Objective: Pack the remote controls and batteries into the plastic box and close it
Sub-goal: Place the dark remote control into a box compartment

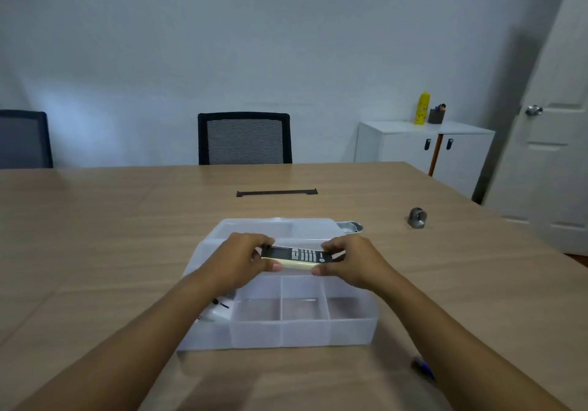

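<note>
A clear plastic box with several compartments sits open on the wooden table in front of me. Over its middle I hold a black remote control with white buttons and a pale underside, lying level from left to right. My left hand grips its left end and my right hand grips its right end. A white remote lies in the box's left compartment, partly hidden by my left forearm. The three front compartments look empty. I cannot make out any batteries.
A small metal tray peeks out behind the box's far right corner. A grey cylindrical object stands to the right on the table. A blue object lies near my right forearm. A black cable slot and chair are beyond.
</note>
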